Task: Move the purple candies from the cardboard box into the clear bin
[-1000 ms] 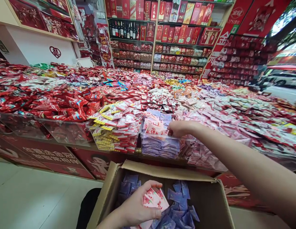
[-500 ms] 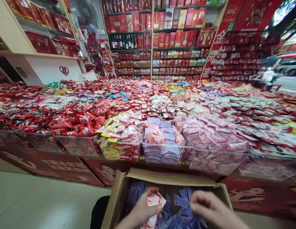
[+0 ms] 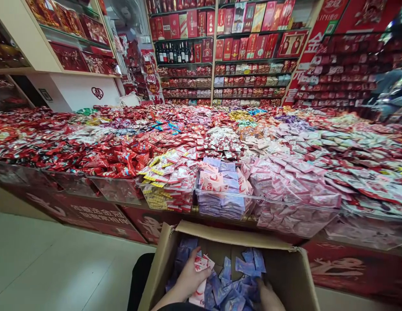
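Note:
An open cardboard box stands low in front of me, holding many small purple packets. Inside its left half, my left hand is closed around a few pink-and-white packets, thumb across them. My right hand reaches down at the box's right side and touches the purple packets there. Its fingers are mostly hidden, so their grip does not show. Just beyond the box, a clear plastic bin holds stacked purple packets with pink-and-white ones lying on top.
Beside that bin are a bin of yellow-and-red packets and one of pink packets. Red packets fill bins farther left. Shelves with bottles and red boxes rise behind the counter. Tiled floor shows at lower left.
My right hand has moved down from above the box into the purple packets. The left hand has shifted slightly left and lower, still holding the pink-and-white packets. The view has turned a little.

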The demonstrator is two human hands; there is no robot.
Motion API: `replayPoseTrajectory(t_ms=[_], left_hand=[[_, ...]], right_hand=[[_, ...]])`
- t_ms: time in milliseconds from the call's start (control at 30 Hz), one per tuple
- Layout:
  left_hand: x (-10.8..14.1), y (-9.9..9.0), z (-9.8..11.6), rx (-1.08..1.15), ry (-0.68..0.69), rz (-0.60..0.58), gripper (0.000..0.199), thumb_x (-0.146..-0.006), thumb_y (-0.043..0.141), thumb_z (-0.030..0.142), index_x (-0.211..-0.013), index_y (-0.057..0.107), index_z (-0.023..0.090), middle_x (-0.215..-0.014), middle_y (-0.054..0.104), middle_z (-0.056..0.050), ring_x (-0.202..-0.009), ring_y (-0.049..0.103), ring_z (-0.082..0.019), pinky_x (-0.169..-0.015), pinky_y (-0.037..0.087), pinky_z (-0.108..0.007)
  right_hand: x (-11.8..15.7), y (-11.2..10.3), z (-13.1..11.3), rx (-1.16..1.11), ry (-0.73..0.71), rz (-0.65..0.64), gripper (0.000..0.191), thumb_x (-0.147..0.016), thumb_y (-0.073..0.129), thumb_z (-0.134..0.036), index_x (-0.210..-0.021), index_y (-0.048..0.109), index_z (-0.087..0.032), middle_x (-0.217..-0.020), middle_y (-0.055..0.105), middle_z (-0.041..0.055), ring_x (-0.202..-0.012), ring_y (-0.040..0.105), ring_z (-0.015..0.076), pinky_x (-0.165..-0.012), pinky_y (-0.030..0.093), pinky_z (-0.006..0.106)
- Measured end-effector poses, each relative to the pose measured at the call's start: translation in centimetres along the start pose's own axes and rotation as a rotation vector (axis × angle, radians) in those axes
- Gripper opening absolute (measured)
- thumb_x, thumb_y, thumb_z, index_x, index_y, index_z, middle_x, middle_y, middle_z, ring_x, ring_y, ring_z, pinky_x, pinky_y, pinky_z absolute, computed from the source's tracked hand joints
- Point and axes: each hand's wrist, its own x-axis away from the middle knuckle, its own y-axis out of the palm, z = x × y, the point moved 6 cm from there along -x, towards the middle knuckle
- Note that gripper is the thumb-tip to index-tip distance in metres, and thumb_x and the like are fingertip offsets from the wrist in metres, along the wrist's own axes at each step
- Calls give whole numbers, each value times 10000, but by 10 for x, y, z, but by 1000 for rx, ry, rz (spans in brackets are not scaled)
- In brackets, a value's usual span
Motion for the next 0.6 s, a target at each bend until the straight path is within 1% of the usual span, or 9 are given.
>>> replayPoseTrajectory(t_ms=[67, 133, 233, 333, 400, 500, 600], left_hand=[[1, -2, 7, 3, 11, 6, 687, -568, 688, 352, -1159, 395, 161, -744, 574, -8, -708, 527, -145, -734, 375, -277], [2, -1, 10, 25, -7, -23, 672, -587, 670, 391, -1166, 411, 168, -773, 579, -18, -706, 529, -146, -723, 382, -281], [4, 7, 9, 28, -54, -106, 606, -577, 666, 424, -1100, 499, 166, -727, 583, -26, -669, 529, -156, -680, 395, -289], [6, 15, 8, -16, -68, -140, 498, -559, 672, 433, -962, 589, 152, -717, 587, -40, -689, 531, -172, -681, 398, -299], [8, 19, 8, -34, -72, -152, 457, -546, 676, 438, -891, 613, 145, -707, 585, -41, -696, 532, -181, -684, 399, -306], [10, 23, 10, -57, -58, -173, 422, -535, 678, 450, -823, 627, 145, -688, 580, -37, -718, 535, -197, -699, 398, -316], [9, 23, 15, -148, 26, -181, 384, -557, 656, 473, -778, 633, 161, -734, 591, -39, -790, 530, -209, -752, 384, -312]], right_hand=[[-1, 1, 3, 2, -35, -17, 481, -501, 453, -50, -892, 602, -285, -939, 605, 87, -884, 604, 251, -737, 444, 277], [0, -2, 3, -28, -89, -33, 447, -502, 451, -52, -829, 601, -318, -872, 631, 65, -897, 598, 256, -737, 443, 285], [4, -12, 0, -16, -139, -74, 444, -543, 439, -80, -895, 596, -300, -857, 654, 73, -898, 598, 263, -714, 450, 304], [10, -24, -6, 134, -103, -86, 461, -582, 411, -82, -968, 594, -256, -861, 662, 113, -865, 609, 273, -672, 454, 327], [13, -33, -13, 214, -90, -67, 438, -617, 389, -67, -964, 609, -221, -831, 666, 128, -828, 619, 276, -657, 455, 338], [15, -42, -25, 230, -117, -11, 408, -654, 365, -42, -927, 631, -188, -775, 673, 122, -780, 632, 262, -648, 458, 324], [9, -45, -30, 208, -110, 34, 414, -635, 383, -29, -911, 634, -208, -765, 679, 102, -776, 634, 253, -644, 460, 310]])
